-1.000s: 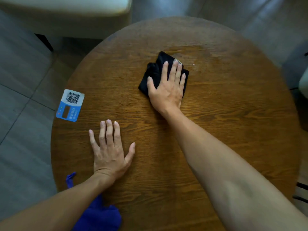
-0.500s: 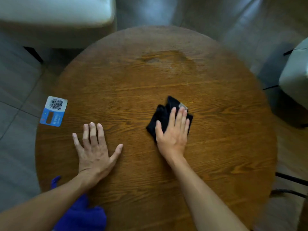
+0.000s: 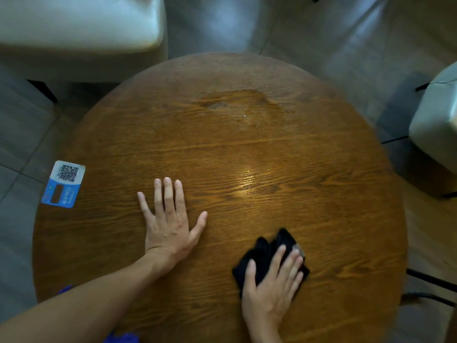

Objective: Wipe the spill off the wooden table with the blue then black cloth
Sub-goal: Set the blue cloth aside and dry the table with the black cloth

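My right hand [image 3: 270, 290] lies flat on the folded black cloth [image 3: 262, 256] and presses it against the round wooden table [image 3: 247, 157] near the front right. A darker wet patch [image 3: 237, 102] marks the far middle of the tabletop. Spread flat on the wood left of the middle is my left hand [image 3: 170, 224], with nothing in it. The blue cloth [image 3: 123, 339] peeks out from under my left forearm at the near edge, mostly hidden.
A blue and white QR code card [image 3: 64, 184] sits at the table's left edge. A pale cushioned seat [image 3: 79, 28] stands beyond the table at the far left. Another pale seat [image 3: 437, 120] stands at the right. Grey tile floor surrounds the table.
My right hand has dragged the black cloth from the wet patch at the far middle back to the near right of the table. My left hand stays flat on the wood.
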